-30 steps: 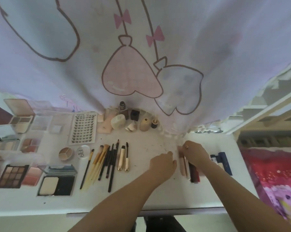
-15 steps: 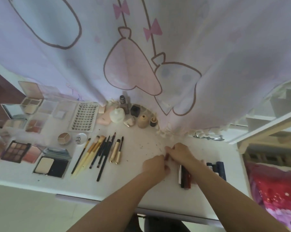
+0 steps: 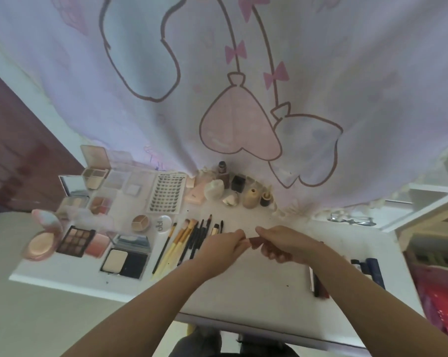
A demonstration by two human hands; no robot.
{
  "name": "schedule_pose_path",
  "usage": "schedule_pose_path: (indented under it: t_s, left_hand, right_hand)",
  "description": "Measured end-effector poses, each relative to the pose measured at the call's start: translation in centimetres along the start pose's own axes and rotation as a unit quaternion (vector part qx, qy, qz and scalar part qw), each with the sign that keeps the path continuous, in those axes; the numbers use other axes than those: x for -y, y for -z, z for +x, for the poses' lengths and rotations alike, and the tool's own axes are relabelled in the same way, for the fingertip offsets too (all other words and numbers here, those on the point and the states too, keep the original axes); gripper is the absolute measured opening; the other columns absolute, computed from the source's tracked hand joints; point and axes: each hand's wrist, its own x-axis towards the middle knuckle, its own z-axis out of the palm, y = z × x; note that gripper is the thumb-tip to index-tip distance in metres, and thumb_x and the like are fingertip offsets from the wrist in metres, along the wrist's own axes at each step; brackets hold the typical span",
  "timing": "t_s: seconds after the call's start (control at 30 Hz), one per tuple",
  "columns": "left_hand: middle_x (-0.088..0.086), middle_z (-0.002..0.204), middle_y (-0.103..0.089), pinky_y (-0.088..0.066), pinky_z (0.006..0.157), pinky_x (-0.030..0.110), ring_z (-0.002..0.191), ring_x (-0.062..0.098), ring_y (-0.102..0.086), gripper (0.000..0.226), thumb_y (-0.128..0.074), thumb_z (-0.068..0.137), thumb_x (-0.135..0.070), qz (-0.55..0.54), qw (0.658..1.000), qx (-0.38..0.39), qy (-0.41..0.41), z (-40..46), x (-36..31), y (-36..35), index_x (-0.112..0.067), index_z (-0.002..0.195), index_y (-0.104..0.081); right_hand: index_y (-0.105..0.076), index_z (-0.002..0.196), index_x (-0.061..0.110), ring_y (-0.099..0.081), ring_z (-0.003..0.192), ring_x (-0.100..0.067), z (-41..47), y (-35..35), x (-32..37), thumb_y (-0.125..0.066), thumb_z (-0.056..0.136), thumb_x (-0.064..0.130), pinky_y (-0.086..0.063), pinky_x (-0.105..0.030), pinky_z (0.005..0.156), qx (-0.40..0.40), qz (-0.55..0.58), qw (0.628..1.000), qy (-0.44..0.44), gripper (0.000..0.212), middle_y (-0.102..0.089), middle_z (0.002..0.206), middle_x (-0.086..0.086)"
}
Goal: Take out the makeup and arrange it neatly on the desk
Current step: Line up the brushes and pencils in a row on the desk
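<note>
Both hands meet above the middle of the white desk (image 3: 256,287) on a small dark red lip tube (image 3: 254,242). My left hand (image 3: 221,249) pinches its left end and my right hand (image 3: 286,244) grips its right end. Left of the hands lies a row of makeup brushes (image 3: 189,243). Palettes and compacts (image 3: 76,240) fill the left part. More tubes (image 3: 318,284) lie by my right forearm, partly hidden by it.
Small bottles and sponges (image 3: 243,191) stand at the back against a printed curtain (image 3: 243,86). A lash tray (image 3: 166,193) lies back left. Dark blue tubes (image 3: 372,269) and an eyelash curler (image 3: 351,220) sit at the right. A red bedspread (image 3: 442,305) lies beyond the desk's right edge.
My right hand lifted a dark red tube from the pile at the right and brought it toward the middle. My left hand joined it on the tube. The view swung left.
</note>
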Motion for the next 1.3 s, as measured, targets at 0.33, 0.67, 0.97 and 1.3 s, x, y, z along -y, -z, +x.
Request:
schedule_pose_path:
  t_s: [0.33, 0.67, 0.97, 1.3]
  left_hand:
    - [0.003, 0.083, -0.062, -0.040, 0.068, 0.035, 0.079, 0.025, -0.060, 0.033, -0.030, 0.100, -0.045, 0.034, 0.999, -0.008, -0.038, -0.9, 2.9, 3.7, -0.019, 0.103, -0.050]
    - [-0.005, 0.072, -0.055, -0.047, 0.069, 0.038, 0.070, 0.022, -0.057, 0.028, -0.031, 0.097, -0.053, 0.013, 0.998, -0.025, -0.048, -0.9, 4.1, 3.8, -0.028, 0.088, -0.043]
    - [-0.004, 0.072, -0.056, -0.036, 0.056, 0.027, 0.065, 0.015, -0.051, 0.034, -0.031, 0.098, -0.050, 0.022, 0.997, -0.039, -0.065, -0.2, 2.8, 4.6, -0.021, 0.095, -0.050]
    - [-0.005, 0.070, -0.052, -0.035, 0.056, 0.026, 0.062, 0.013, -0.048, 0.030, -0.034, 0.098, -0.047, -0.007, 0.998, -0.047, -0.052, 0.8, 1.6, 4.5, -0.022, 0.093, -0.049]
  right_hand:
    - [-0.058, 0.087, 0.015, -0.040, 0.058, -0.010, -1.3, -2.8, 3.0, -0.047, 0.097, 0.034, -0.033, -0.019, 0.052, -0.050, -0.035, 0.993, 0.105, 0.024, -0.049, 0.066, 0.002]
    - [-0.057, 0.090, 0.010, -0.034, 0.051, -0.008, -2.1, -3.6, 3.7, -0.044, 0.099, 0.032, -0.027, -0.017, 0.046, -0.047, 0.008, 0.995, 0.089, 0.027, -0.044, 0.063, 0.002]
    - [-0.058, 0.097, 0.010, -0.038, 0.052, -0.007, -2.6, -2.2, 3.9, -0.045, 0.098, 0.034, -0.027, -0.016, 0.044, -0.055, -0.005, 0.995, 0.083, 0.027, -0.048, 0.067, 0.003]
    - [-0.060, 0.101, 0.011, -0.043, 0.053, -0.007, -2.5, -0.3, 4.0, -0.045, 0.097, 0.041, -0.032, -0.016, 0.047, -0.050, -0.002, 0.997, 0.064, 0.034, -0.053, 0.069, 0.002]
